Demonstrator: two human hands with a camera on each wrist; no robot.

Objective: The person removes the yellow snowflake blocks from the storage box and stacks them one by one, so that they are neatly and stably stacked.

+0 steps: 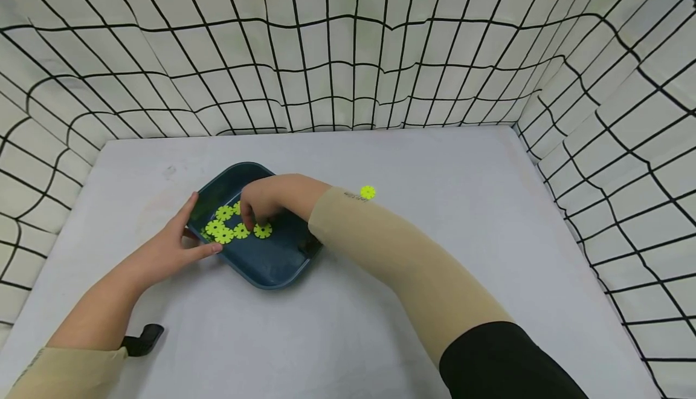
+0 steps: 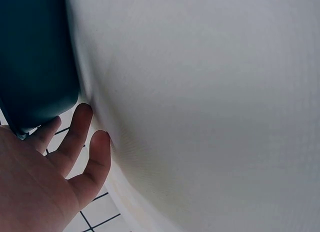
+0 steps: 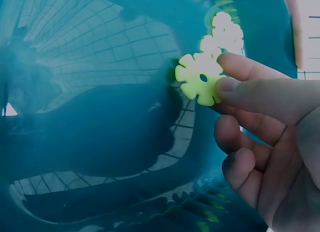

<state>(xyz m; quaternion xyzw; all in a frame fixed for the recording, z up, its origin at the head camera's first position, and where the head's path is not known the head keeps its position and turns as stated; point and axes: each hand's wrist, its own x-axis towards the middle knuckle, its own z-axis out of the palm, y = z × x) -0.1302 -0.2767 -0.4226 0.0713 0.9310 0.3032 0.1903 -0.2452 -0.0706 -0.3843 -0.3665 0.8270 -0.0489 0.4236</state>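
A dark blue-green rectangular tray (image 1: 266, 269) lies at an angle on the table. My left hand (image 1: 176, 239) holds its left corner, thumb on the near rim and index finger along the left rim. In the left wrist view, other fingers (image 2: 80, 127) rest slightly bent by the tray's outer wall. Over the tray, my right hand (image 1: 266, 198) pinches a yellow-green flower-shaped disc (image 3: 200, 77) between thumb and index finger; its other fingers curl loosely. The disc has notched edges and a centre hole. Several similar discs (image 1: 222, 233) cluster in the tray's left end.
A single yellow-green disc (image 1: 368, 192) lies on the white table (image 1: 462, 205), beyond the right forearm. Black wire grid panels (image 1: 337, 66) backed with white stand around the table's far side and sides. A black strap piece (image 1: 144, 340) projects from the left wrist.
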